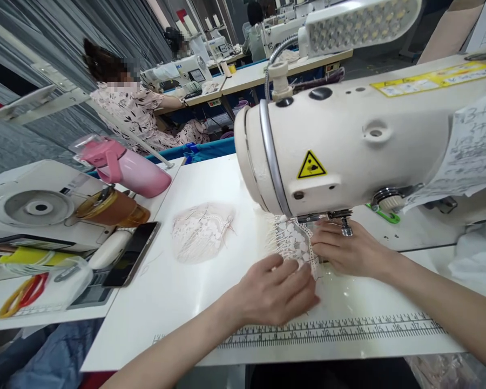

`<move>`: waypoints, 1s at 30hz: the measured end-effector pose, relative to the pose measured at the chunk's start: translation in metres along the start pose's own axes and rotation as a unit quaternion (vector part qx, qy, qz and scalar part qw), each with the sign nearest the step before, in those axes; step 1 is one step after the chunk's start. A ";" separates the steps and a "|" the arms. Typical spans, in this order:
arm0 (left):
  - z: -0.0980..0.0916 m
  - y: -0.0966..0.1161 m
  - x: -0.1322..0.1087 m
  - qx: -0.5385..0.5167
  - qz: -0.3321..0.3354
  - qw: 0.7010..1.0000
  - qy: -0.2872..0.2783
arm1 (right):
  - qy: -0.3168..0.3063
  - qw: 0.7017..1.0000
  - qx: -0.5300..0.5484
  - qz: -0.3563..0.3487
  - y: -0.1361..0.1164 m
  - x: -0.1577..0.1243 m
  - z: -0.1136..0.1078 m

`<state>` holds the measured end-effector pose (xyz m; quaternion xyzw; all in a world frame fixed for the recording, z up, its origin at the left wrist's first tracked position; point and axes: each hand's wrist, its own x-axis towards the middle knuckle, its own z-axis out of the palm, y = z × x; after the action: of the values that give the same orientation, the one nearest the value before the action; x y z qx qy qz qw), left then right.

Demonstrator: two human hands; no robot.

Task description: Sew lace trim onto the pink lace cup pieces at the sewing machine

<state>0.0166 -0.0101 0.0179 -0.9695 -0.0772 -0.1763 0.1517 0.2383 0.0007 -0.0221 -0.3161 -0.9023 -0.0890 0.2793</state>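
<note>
A piece of white lace (292,240) with fringed threads and a scalloped edge lies under the head of the sewing machine (328,140). My left hand (281,289) is closed, its curled fingers gripping the lace's near end. On the other side, my right hand (344,248) pinches the lace's right edge close to the presser area; the machine head partly covers those fingertips. The needle itself cannot be made out. A second lace piece (200,232) with loose threads rests on the white table (210,302), left of the machine.
At left are a phone (132,254), a pink bottle (125,165), an amber cup (113,208), and scissors with red and yellow handles (24,294). A printed ruler (308,332) runs along the front edge. Another person (125,105) sits at a machine beyond.
</note>
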 end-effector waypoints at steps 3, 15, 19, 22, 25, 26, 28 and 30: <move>-0.008 0.012 -0.012 0.022 0.073 0.996 -0.050 | 0.004 0.999 0.024 -0.032 0.001 -0.002 0.003; -0.036 0.009 -0.009 -0.217 -0.374 0.898 -0.082 | -0.037 0.994 0.104 0.009 0.004 -0.003 -0.002; -0.024 -0.004 0.001 -0.216 -0.296 0.918 -0.150 | 0.049 0.991 0.118 -0.035 0.008 -0.004 0.003; 0.002 -0.007 0.003 -0.132 -0.213 0.962 -0.109 | 0.064 0.991 0.109 -0.046 0.009 -0.002 0.001; 0.023 -0.005 0.002 -0.045 -0.163 0.985 -0.017 | 0.060 0.994 0.076 -0.048 0.007 0.000 -0.003; 0.027 -0.004 0.001 -0.029 -0.156 0.987 0.006 | 0.050 0.996 0.065 -0.042 0.007 0.001 -0.004; 0.030 -0.002 0.000 -0.014 -0.152 0.988 0.035 | 0.022 0.998 0.047 -0.025 0.005 0.001 -0.004; 0.030 0.000 -0.002 -0.010 -0.157 0.987 0.042 | -0.003 0.999 0.032 -0.019 0.003 0.001 -0.004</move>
<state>0.0246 -0.0002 -0.0090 -0.9385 -0.2202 -0.2395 0.1153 0.2414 0.0025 -0.0184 -0.2900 -0.9115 -0.0649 0.2843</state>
